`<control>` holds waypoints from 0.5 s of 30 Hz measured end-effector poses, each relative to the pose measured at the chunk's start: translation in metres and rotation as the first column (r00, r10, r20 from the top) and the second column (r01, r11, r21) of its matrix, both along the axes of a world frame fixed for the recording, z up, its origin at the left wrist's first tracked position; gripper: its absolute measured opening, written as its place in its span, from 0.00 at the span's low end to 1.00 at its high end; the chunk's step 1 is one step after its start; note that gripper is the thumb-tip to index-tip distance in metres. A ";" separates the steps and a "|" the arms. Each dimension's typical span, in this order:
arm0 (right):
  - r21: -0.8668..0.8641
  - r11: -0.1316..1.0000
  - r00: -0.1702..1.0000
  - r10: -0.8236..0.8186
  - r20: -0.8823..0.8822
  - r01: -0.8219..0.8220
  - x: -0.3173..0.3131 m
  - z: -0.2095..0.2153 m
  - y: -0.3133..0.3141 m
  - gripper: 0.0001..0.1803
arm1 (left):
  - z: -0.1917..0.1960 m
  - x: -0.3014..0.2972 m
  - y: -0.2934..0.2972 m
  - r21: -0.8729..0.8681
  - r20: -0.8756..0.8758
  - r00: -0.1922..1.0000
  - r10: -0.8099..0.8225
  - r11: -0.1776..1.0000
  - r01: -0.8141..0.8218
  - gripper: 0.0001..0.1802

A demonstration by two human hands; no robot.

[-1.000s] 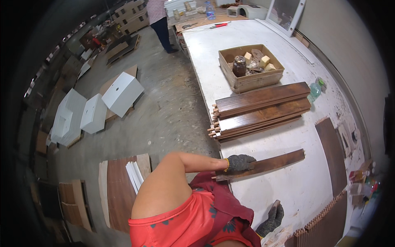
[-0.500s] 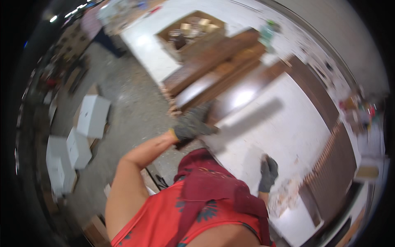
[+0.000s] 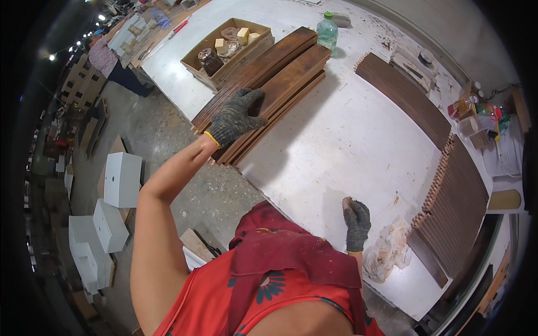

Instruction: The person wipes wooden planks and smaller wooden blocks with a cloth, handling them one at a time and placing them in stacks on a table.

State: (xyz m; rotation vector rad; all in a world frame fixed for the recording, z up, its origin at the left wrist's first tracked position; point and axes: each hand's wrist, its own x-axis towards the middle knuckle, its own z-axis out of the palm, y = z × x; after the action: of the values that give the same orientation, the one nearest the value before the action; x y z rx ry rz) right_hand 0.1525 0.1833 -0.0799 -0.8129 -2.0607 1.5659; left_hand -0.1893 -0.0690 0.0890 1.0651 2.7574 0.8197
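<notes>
Left hand (image 3: 235,116) lies spread on brown boards (image 3: 297,68), right hand (image 3: 357,225) half-curled.

on the table (image 3: 314,162), the stack of boards (image 3: 291,73) lies at the left edge with the left hand (image 3: 235,116) on its near end, a box (image 3: 252,56) just beyond it to the far left holding a jar (image 3: 210,61) and blocks (image 3: 242,36), and a bottle (image 3: 327,35) just beside its far right end. along the table's right side lies a far row of slats (image 3: 403,101), then a near row of slats (image 3: 457,213), with a cloth (image 3: 389,249) to the near left of that row and the right hand (image 3: 356,224) just left of the cloth. left of the table, cabinets (image 3: 123,179) stand near one another above the floor (image 3: 168,148), and at the far left a person (image 3: 106,59) stands beside a bench (image 3: 147,51).
</notes>
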 end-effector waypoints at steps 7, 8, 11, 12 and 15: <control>-0.032 0.999 0.999 0.020 -0.029 -0.021 0.005 -0.015 0.006 0.15 | -0.021 -0.019 -0.001 -0.157 -0.374 0.916 -0.145 0.983 0.092 0.35; -0.001 0.999 0.999 0.034 -0.033 -0.034 0.004 -0.015 0.006 0.15 | -0.026 -0.022 -0.003 -0.171 -0.418 0.890 -0.184 0.978 0.121 0.35; 0.056 0.997 0.997 0.055 -0.048 -0.052 0.005 -0.018 0.009 0.15 | -0.033 -0.015 -0.003 -0.176 -0.428 0.888 -0.169 0.979 0.102 0.35; 0.047 0.998 0.997 0.049 -0.058 -0.046 0.006 -0.023 0.010 0.15 | -0.033 -0.015 -0.001 -0.171 -0.409 0.900 -0.150 0.981 0.086 0.34; 0.030 0.998 0.998 0.054 -0.031 -0.053 0.006 -0.020 0.010 0.15 | -0.036 -0.014 -0.001 -0.134 -0.377 0.920 -0.105 0.989 0.059 0.30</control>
State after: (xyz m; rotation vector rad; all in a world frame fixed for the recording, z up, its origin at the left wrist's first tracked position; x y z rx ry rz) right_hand 0.1585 0.1933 -0.0999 -0.7230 -2.0935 1.5624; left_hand -0.2034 -0.0704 0.0528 1.4417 2.9956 0.4657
